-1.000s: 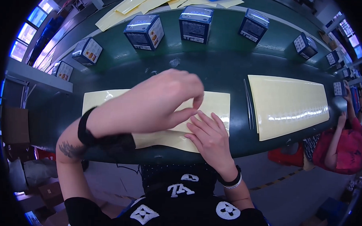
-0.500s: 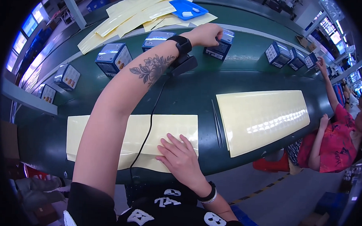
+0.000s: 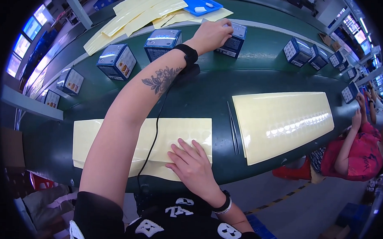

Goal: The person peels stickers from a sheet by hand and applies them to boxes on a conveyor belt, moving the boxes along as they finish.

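Observation:
My left hand (image 3: 212, 36) reaches to the far side, its fingers bent and closed at the top left edge of a blue box (image 3: 234, 43). The fingertips are partly hidden there. My right hand (image 3: 192, 163) lies flat, fingers spread, on a pale yellow sheet of round stickers (image 3: 102, 135) near me. My left forearm crosses over this sheet. A black cord (image 3: 158, 118) runs down across it from a dark object (image 3: 189, 73) partly covered by my left wrist. Tweezers (image 3: 233, 129) lie between this sheet and another stack of yellow sticker sheets (image 3: 284, 122).
More blue boxes (image 3: 116, 61) stand in a row on the green belt (image 3: 261, 58), to both sides. Yellow strips (image 3: 140, 12) and a blue tray (image 3: 201, 4) with white pieces lie at the back. A co-worker in a red shirt (image 3: 359, 155) sits at right, hands near a box (image 3: 350, 92).
My left hand has shifted from over the box's top toward its left edge. The right hand stays put. The co-worker's arm has drawn back, and a box now stands near those hands.

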`<state>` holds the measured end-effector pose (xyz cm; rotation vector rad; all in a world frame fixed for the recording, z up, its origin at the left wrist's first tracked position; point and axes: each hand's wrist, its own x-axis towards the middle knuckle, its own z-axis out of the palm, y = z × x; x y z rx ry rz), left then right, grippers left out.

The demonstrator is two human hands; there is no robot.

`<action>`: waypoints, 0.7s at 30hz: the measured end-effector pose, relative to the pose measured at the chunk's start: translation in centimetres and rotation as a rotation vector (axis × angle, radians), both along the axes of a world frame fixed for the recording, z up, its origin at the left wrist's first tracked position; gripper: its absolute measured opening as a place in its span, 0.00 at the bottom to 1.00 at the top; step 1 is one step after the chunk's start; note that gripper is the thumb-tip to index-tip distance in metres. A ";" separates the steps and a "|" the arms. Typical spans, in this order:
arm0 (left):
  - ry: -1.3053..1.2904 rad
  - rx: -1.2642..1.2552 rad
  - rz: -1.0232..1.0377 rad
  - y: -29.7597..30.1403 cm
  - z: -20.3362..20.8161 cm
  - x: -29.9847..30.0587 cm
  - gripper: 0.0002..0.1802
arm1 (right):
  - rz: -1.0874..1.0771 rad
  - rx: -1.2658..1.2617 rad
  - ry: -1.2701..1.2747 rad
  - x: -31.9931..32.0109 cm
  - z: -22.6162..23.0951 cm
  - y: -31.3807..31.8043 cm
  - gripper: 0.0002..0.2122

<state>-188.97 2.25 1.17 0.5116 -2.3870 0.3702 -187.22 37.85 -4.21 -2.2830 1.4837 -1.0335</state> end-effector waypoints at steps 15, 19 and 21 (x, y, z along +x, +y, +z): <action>-0.507 0.354 -0.046 20.2 6.7 16.1 0.21 | -0.021 -0.015 0.014 -1.1 0.8 -0.1 0.11; -0.643 0.760 0.119 26.1 4.9 23.1 0.17 | -0.024 -0.018 0.024 -1.6 0.3 -0.1 0.10; -0.544 0.806 0.117 28.2 3.9 24.1 0.16 | -0.030 -0.025 0.022 -1.6 0.4 0.0 0.09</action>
